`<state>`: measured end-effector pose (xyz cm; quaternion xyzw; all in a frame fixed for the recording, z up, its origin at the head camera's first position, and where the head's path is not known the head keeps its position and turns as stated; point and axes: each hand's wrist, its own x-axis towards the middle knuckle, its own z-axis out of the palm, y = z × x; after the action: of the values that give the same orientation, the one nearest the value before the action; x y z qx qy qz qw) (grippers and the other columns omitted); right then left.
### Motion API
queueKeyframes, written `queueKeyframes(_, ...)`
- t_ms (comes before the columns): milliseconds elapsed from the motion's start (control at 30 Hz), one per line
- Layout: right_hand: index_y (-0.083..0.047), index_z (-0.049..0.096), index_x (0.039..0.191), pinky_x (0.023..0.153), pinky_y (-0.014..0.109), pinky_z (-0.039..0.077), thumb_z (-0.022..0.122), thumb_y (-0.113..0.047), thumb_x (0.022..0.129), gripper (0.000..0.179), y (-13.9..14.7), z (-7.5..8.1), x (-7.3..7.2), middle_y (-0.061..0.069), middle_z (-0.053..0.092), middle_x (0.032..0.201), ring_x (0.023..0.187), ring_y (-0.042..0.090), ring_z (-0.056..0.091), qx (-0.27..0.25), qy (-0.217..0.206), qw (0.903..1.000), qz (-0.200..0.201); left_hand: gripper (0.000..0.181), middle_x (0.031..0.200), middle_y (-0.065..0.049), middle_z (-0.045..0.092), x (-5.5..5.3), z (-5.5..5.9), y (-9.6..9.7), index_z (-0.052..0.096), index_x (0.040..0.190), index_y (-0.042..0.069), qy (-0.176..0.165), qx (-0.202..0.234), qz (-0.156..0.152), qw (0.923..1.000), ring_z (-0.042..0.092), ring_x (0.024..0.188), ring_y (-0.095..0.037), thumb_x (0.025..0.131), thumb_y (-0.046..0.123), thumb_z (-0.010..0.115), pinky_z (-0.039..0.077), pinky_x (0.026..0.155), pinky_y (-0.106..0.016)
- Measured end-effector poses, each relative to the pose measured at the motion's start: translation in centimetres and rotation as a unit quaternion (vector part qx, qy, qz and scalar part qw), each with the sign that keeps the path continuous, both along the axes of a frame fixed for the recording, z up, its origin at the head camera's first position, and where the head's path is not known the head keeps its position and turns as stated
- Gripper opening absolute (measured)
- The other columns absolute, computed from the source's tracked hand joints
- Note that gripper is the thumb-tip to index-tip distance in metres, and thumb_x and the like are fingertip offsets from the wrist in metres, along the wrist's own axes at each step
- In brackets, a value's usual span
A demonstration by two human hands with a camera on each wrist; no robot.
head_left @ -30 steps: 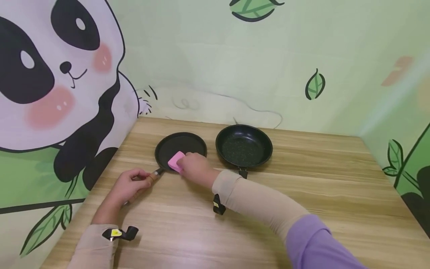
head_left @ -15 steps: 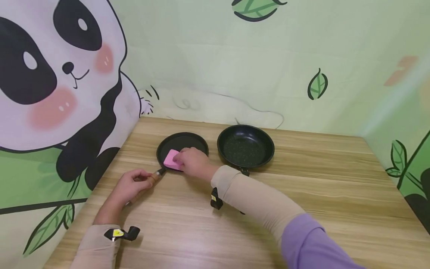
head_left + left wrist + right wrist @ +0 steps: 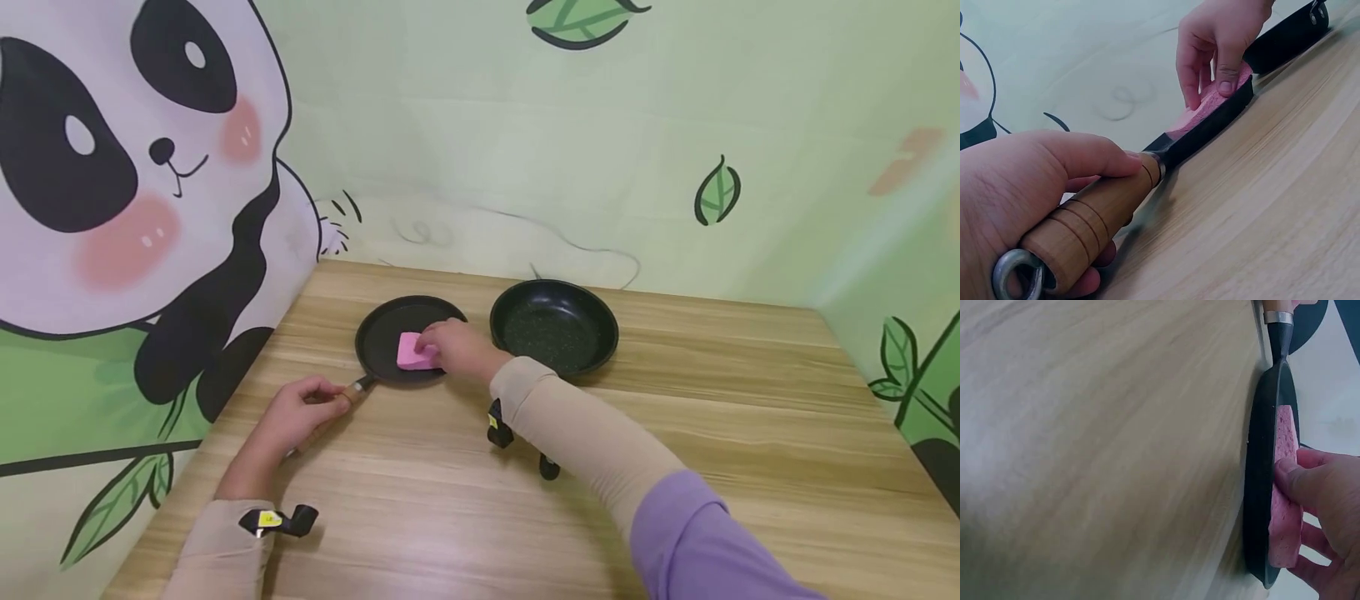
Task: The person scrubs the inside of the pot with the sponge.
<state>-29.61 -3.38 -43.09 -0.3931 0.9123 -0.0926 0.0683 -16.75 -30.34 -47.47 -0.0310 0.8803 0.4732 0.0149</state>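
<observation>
Pink sponge: it is lying under the fingers of the right hand, inside the rim of the flat black pan; it is probably feeling light, soft and springy, squashing easily and dragging a little if pressed too hard.
Right-hand grip: thumb and fingers are pinching the sponge's sides; its broad middle is seeming the best hold, spreading the pressure evenly.
Wooden handle: it is running through the fingers of the left hand, thumb lying on top by the metal collar and fingers curling underneath.
Metal ring: it is sitting at the handle's end, beside the left palm.
Flat pan: it is reaching forward from the left fingers; it is likely behaving as stiff and front-heavy, so a hold near the collar is offering the steadiest control.
Deep pan: it is standing just beyond the right fingers, neither hand holding it.
Desk: it is carrying both pans, stretching below and around the fingers.
</observation>
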Motion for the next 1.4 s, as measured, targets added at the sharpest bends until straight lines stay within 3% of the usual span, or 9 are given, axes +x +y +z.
queueKeyframes(133,-0.019,0.071,0.126,0.11,0.034,0.04,0.066,-0.017,0.099,0.028,-0.6,-0.5,0.3,0.003,0.063,0.137,0.129,0.022,0.056,-0.013,0.022,0.9995,0.017,0.036,0.114,-0.014,0.068,-0.2,0.2,0.0,0.072,0.113,0.005,-0.02,0.003,0.003,0.9998,0.059,0.101,-0.027,0.089,0.03,0.08,0.047,0.085,-0.034)
queueKeyframes(267,-0.02,0.071,0.127,0.104,0.034,0.044,0.067,-0.021,0.098,0.029,-1.8,-1.2,0.8,0.001,0.064,0.136,0.126,0.021,0.058,-0.023,0.044,0.9984,0.026,0.037,0.112,-0.014,0.068,-0.3,0.3,0.0,0.072,0.114,0.004,-0.018,0.007,-0.006,0.9998,0.059,0.098,-0.026,0.088,0.029,0.08,0.048,0.082,-0.032)
queueKeyframes(433,-0.025,0.07,0.128,0.094,0.036,0.05,0.064,-0.021,0.099,0.029,-3.4,-2.0,1.3,-0.003,0.064,0.137,0.117,0.024,0.06,-0.019,0.082,0.9962,0.021,0.034,0.11,-0.015,0.068,-0.1,0.3,-0.1,0.071,0.112,0.001,-0.008,0.012,-0.017,0.9997,0.06,0.093,-0.024,0.088,0.024,0.08,0.05,0.078,-0.027)
queueKeyframes(633,-0.025,0.07,0.128,0.092,0.038,0.052,0.06,-0.018,0.1,0.03,-4.6,-2.1,1.2,-0.002,0.064,0.136,0.114,0.024,0.062,-0.009,0.114,0.9934,0.009,0.034,0.112,-0.017,0.068,-0.1,0.2,-0.1,0.071,0.112,0.001,-0.01,0.009,-0.023,0.9996,0.06,0.094,-0.024,0.088,0.023,0.08,0.051,0.078,-0.026)
queueKeyframes(800,-0.025,0.07,0.128,0.094,0.037,0.051,0.056,-0.019,0.102,0.03,-5.5,-1.8,0.4,-0.004,0.064,0.136,0.113,0.022,0.063,0.005,0.117,0.9931,-0.007,0.035,0.115,-0.017,0.067,-0.3,0.1,0.0,0.07,0.113,0.002,-0.014,0.007,-0.03,0.9994,0.059,0.097,-0.026,0.089,0.026,0.079,0.05,0.081,-0.029)
queueKeyframes(1133,-0.027,0.069,0.128,0.096,0.035,0.05,0.058,-0.015,0.1,0.032,-7.6,-1.3,-0.7,-0.006,0.065,0.133,0.11,0.02,0.062,0.02,0.104,0.9932,-0.047,0.033,0.112,-0.018,0.065,0.0,0.4,-0.3,0.069,0.114,-0.001,-0.013,0.019,-0.028,0.9993,0.058,0.091,-0.024,0.089,0.017,0.078,0.05,0.074,-0.027)
queueKeyframes(1400,-0.027,0.067,0.131,0.1,0.038,0.049,0.057,-0.015,0.101,0.033,-8.0,-1.4,-1.6,-0.003,0.063,0.136,0.118,0.022,0.06,0.029,0.089,0.9933,-0.068,0.031,0.116,-0.02,0.066,-0.1,0.4,-0.1,0.068,0.112,-0.003,-0.005,0.019,-0.032,0.9993,0.06,0.092,-0.022,0.088,0.015,0.079,0.05,0.075,-0.027)
